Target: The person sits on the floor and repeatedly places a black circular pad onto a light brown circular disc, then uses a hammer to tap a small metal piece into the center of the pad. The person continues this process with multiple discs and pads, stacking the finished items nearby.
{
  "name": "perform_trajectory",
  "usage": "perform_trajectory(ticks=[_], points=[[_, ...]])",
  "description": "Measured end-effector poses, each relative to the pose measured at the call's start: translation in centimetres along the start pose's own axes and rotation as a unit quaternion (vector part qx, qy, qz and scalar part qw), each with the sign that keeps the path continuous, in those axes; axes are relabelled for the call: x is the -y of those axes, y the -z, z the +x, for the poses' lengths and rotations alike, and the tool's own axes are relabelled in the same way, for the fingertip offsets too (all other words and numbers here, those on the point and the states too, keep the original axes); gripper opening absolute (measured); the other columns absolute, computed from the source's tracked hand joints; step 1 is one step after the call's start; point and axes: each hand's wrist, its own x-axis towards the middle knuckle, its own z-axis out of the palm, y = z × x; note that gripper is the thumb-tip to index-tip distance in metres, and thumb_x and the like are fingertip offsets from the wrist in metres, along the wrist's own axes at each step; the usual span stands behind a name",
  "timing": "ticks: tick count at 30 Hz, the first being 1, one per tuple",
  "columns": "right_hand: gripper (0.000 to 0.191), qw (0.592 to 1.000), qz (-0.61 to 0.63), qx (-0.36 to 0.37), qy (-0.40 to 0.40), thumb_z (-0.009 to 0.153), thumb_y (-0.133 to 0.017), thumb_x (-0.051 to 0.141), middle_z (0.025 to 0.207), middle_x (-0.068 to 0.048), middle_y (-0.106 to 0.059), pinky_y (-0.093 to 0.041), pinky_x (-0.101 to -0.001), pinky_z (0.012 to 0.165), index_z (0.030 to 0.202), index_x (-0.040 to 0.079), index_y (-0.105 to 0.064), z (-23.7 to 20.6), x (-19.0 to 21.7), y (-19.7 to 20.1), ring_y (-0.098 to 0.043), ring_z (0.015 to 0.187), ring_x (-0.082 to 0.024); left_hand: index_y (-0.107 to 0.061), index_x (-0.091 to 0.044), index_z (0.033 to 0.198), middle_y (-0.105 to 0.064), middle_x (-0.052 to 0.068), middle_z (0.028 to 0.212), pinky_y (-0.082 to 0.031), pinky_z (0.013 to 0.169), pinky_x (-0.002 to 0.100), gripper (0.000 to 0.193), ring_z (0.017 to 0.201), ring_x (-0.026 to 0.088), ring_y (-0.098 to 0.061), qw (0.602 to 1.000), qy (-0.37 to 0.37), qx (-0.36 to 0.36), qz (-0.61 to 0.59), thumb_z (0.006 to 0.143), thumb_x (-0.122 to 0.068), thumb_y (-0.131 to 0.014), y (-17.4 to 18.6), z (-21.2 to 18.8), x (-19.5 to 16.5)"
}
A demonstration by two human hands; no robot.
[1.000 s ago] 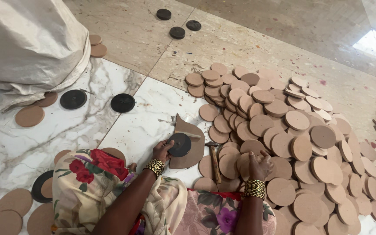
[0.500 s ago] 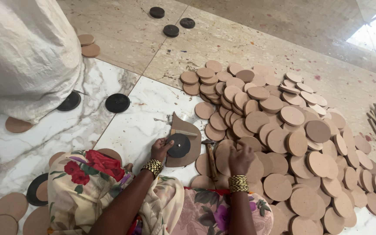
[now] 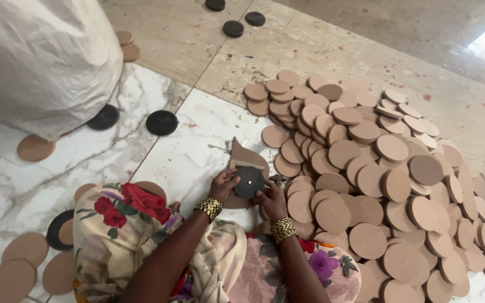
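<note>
Both hands (image 3: 246, 193) pinch black disc (image 3: 249, 182); brown discs (image 3: 377, 179) crowd right, apparently touching.

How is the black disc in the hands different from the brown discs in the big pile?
The black disc is dark, while the brown discs are tan. The black disc is a single one, with a small pale dot at its middle; the brown discs are many, plain-faced and overlapping on the floor. The left hand and right hand hold the black disc; no hand grips the brown discs. Both kinds are flat and round.
</note>
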Motion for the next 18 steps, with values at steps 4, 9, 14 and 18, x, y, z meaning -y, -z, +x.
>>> perform_trajectory(ticks=[4, 9, 14, 18], points=[[0.054, 0.999, 0.005, -0.013, -0.038, 0.093, -0.063, 0.000, 0.095, -0.011, -0.073, -0.057, -0.0314, 0.068, 0.145, 0.001, -0.050, -0.2, -0.3, 0.9, -0.070, 0.077, -0.019, -0.063, -0.001, 0.131, -0.075, 0.010, 0.112, -0.058, 0.067, 0.026, 0.044, 0.090, 0.012, -0.071, 1.000, 0.007, 0.005, 0.013, 0.093, -0.020, -0.076, -0.2, -0.1, 0.1], [0.057, 0.996, -0.084, -0.026, -0.008, 0.092, -0.065, 0.002, 0.094, -0.012, -0.074, -0.058, -0.0309, 0.068, 0.147, 0.007, -0.048, -0.6, 0.3, 0.3, -0.071, 0.078, -0.018, -0.061, -0.001, 0.126, -0.075, 0.011, 0.111, -0.063, 0.071, 0.029, 0.041, 0.090, 0.013, -0.073, 0.998, 0.046, -0.023, -0.025, 0.090, -0.017, -0.074, -0.4, 0.1, 0.6], [0.067, 0.904, -0.390, -0.118, 0.130, 0.086, -0.071, 0.006, 0.123, -0.018, -0.062, -0.059, -0.0331, 0.072, 0.147, 0.022, -0.052, -2.5, 2.8, -1.5, -0.072, 0.081, -0.023, -0.064, 0.004, 0.125, -0.079, 0.015, 0.110, -0.063, 0.080, 0.029, 0.038, 0.095, 0.015, -0.075, 0.994, -0.039, -0.017, 0.104, 0.096, -0.016, -0.075, -0.4, 0.2, 1.1], [0.066, 0.862, -0.422, -0.128, 0.251, 0.083, -0.079, 0.015, 0.132, -0.022, -0.053, -0.058, -0.0375, 0.075, 0.143, 0.023, -0.056, -3.4, 4.5, -3.0, -0.065, 0.100, -0.030, -0.061, 0.001, 0.126, -0.077, 0.011, 0.108, -0.065, 0.072, 0.030, 0.040, 0.091, 0.014, -0.074, 0.998, 0.029, -0.045, 0.040, 0.092, -0.017, -0.072, -0.5, 0.1, 1.0]])
